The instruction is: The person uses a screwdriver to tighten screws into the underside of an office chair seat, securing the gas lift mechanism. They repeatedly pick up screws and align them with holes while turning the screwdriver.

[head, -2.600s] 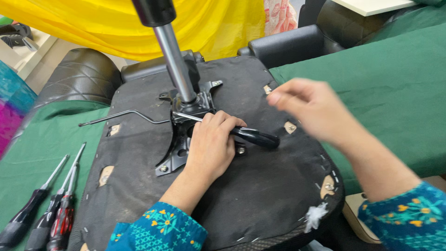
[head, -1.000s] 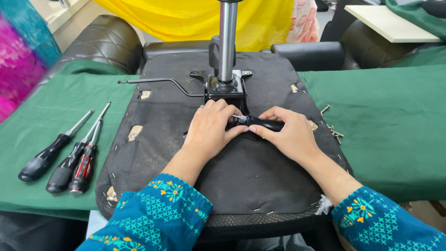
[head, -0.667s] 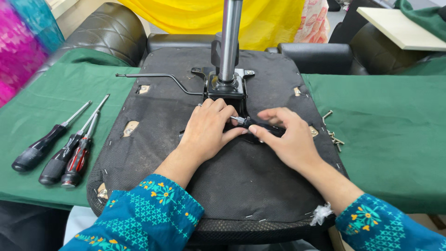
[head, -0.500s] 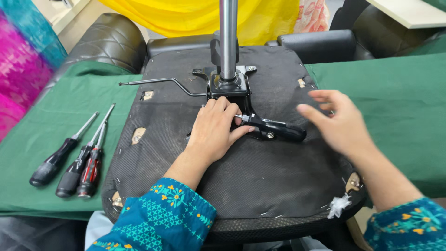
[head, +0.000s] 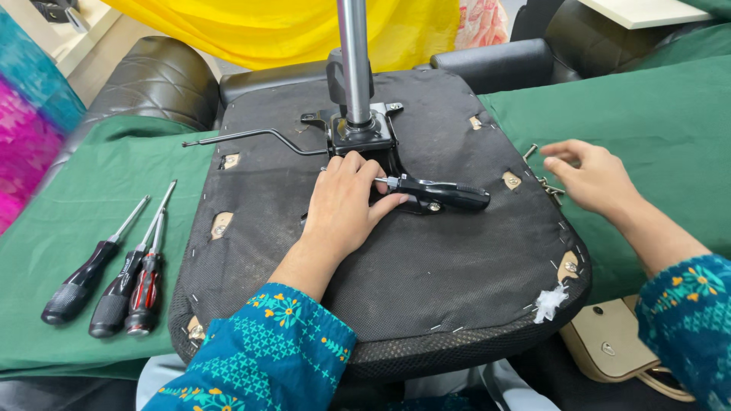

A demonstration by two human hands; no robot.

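Head camera: the fingers [head: 358, 169] of the left hand [head: 344, 207] lie flat and released, pressing down on the upturned chair seat [head: 396, 266], with the thumb resting against the shaft of a black-handled screwdriver [head: 438, 195], seemingly to steady its tip at the metal mounting plate [head: 358, 137]. That screwdriver lies across the seat, its handle pointing toward 3 o'clock from the hand. The fingers of the right hand [head: 590, 176] are loosely curled, grasping nothing, hovering over small metal screws [head: 544, 184] on the green cloth of the desk [head: 647, 129] at the seat's 3 o'clock edge. From the plate the gas-lift column [head: 354, 61] rises at 12 o'clock, a bent lever [head: 244, 137] reaching toward 9 o'clock. Three spare screwdrivers [head: 114, 270] lie side by side at 8 o'clock, close by.
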